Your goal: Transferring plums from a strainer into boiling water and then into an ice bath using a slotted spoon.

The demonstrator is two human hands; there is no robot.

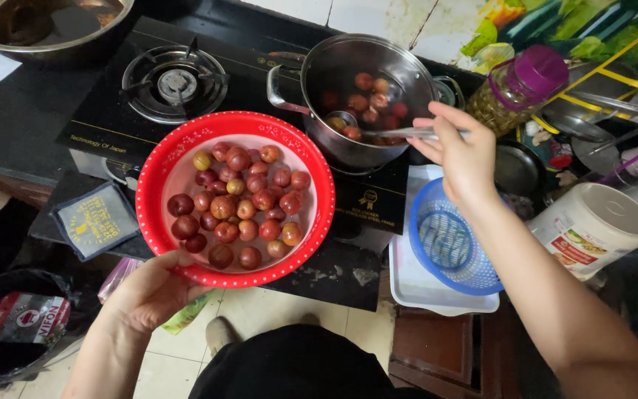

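1. Left hand (153, 292) is gripping the near rim of a red bowl (158, 222), fingers curled under it, holding it beside the stove (105, 118).
2. The bowl is carrying red and yellowish plums (241, 203), heaped toward the middle.
3. Right hand (463, 155) is pinching a metal ladle (400, 133) by the handle, scoop end sitting inside the steel pot (334, 151).
4. More plums are lying in the pot.
5. A blue basket (452, 255) is sitting on a white tray (415, 292), just under the right wrist.
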